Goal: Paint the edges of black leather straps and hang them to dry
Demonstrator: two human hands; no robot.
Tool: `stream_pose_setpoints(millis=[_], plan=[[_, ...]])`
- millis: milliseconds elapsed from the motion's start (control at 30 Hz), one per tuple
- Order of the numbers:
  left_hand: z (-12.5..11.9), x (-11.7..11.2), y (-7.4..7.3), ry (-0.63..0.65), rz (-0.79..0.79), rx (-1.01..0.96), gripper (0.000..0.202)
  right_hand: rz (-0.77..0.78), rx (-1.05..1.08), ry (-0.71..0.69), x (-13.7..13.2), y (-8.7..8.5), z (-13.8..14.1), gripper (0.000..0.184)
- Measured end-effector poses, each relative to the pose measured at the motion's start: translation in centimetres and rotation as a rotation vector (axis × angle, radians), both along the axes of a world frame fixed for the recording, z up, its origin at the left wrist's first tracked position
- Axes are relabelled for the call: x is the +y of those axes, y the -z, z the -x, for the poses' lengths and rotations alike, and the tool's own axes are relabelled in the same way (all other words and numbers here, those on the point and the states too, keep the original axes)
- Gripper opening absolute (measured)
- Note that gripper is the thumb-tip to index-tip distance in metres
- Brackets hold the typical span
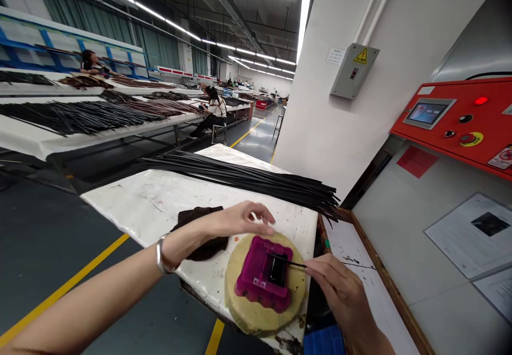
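My right hand pinches the end of a thin black stick, whose other end reaches over a black-filled recess in a magenta block. Whether the tip dips into the black material is too small to tell. The block, scalloped along its edges, rests on a round, pale yellow pad. Just beyond the block, my left hand hovers with bent fingers and thumb apart, holding nothing. A silver bangle circles that wrist. Beside my left forearm lies a crumpled dark brown cloth, partly hidden by it.
A bundle of long black strips lies across the back of the white table. A red control panel stands at the right, near a wall box. Two people sit at strip-covered tables at the left.
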State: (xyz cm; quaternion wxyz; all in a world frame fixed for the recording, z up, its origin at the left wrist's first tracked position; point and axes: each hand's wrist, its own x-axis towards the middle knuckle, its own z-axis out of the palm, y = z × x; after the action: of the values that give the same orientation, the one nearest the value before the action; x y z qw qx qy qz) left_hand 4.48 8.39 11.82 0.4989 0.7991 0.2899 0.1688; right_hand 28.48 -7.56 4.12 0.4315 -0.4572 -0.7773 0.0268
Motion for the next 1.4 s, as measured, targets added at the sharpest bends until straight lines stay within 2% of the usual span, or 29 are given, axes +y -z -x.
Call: stream_pose_setpoints(millis=[100, 167, 300, 433, 667, 933, 1167, 1400], plan=[[2.0, 0.3, 1.1, -0.343, -0.095, -0.129, 0.047, 0.052, 0.114, 0.055, 0.0, 0.9, 1.0, 0.016], [3.2, -0.2, 2.4, -0.482, -0.067, -0.197, 0.049, 0.1, 0.151, 0.065, 0.1, 1.3, 1.5, 0.016], [4.8, -2.5, 4.9, -0.625, 0.026, -0.275, 0.049, 0.164, 0.16, 0.064, 0.1, 2.0, 2.2, 0.018], [5.5, -4.6, 6.3, -0.737, 0.069, -0.326, 0.044, 0.168, 0.124, 0.067, 0.1, 2.6, 2.5, 0.018], [6.0, -5.5, 7.4, -0.804, 0.066, -0.34, 0.042, 0.147, 0.076, 0.081, 0.3, 2.8, 2.7, 0.017], [5.4, -5.5, 8.4, -0.797, 0.125, -0.365, 0.043, 0.09, 0.047, 0.067, 0.5, 2.9, 2.7, 0.018], [5.1, -5.5, 8.4, -0.797, 0.167, -0.371, 0.044, 0.114, 0.036, 0.06, -0.3, 2.7, 1.4, 0.017], [4.8, -5.4, 9.0, -0.796, 0.198, -0.387, 0.045, 0.174, 0.04, 0.083, -1.6, 2.9, -0.4, 0.015]])
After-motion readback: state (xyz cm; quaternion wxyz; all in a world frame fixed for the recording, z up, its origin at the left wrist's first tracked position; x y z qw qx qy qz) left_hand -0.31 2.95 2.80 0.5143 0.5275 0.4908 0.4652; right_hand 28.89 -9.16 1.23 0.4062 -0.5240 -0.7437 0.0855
